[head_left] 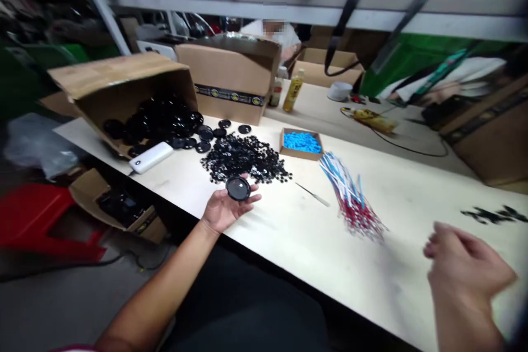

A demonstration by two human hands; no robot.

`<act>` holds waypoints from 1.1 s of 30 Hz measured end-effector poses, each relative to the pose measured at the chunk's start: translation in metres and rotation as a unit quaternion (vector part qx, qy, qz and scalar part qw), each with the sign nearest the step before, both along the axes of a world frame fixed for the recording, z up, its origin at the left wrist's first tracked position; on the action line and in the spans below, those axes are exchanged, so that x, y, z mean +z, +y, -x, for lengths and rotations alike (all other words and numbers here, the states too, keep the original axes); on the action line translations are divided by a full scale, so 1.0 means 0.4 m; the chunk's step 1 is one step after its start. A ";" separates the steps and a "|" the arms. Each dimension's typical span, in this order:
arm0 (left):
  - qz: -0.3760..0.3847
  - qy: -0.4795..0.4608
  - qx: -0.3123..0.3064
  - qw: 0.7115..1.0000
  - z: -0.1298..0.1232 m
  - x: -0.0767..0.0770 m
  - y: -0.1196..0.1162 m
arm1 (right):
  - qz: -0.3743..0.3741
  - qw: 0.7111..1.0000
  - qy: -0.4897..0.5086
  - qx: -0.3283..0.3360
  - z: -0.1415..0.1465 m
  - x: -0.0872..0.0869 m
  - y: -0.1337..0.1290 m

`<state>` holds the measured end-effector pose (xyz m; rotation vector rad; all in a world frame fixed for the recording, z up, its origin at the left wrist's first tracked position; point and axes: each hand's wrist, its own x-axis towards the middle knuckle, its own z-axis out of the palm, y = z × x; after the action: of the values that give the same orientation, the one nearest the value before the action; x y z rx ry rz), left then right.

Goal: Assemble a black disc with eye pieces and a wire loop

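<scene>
My left hand (225, 210) holds a round black plastic cap (238, 189) by its edge, thumb on one side and fingers spread below it. Just behind it lies a heap of small black parts (243, 157) on the table. My right hand (466, 261), blurred by motion, is above the table at the right with its fingers curled in. Whatever it may hold is hidden. Between the hands lie a bundle of blue, white and red wires (350, 198) and a thin screwdriver-like tool (313, 194). Several black strips (495, 214) lie beyond my right hand.
A tipped cardboard box (124, 74) spills larger black caps at the left, beside a white power bank (151, 158). A small box of blue pieces (302, 143) and a yellow bottle (293, 91) stand farther back. A shelf edge (289, 11) crosses above; people sit opposite.
</scene>
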<state>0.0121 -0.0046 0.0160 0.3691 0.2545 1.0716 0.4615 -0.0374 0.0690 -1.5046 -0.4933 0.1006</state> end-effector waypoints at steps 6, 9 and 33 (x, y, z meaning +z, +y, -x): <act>0.002 0.065 -0.033 0.997 -0.029 0.010 -0.011 | 0.029 0.986 -0.089 0.140 0.068 0.021 0.036; 0.007 0.088 -0.048 0.995 -0.037 0.011 -0.005 | 0.077 0.966 -0.122 0.215 0.139 0.030 0.054; 0.069 0.148 -0.016 0.986 -0.056 -0.015 -0.006 | 0.276 0.586 -0.534 0.543 0.720 -0.005 0.414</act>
<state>0.0347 -0.0068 0.0101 0.4051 0.5838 0.9602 0.1733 0.1280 0.0671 -1.4740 -2.5674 0.3218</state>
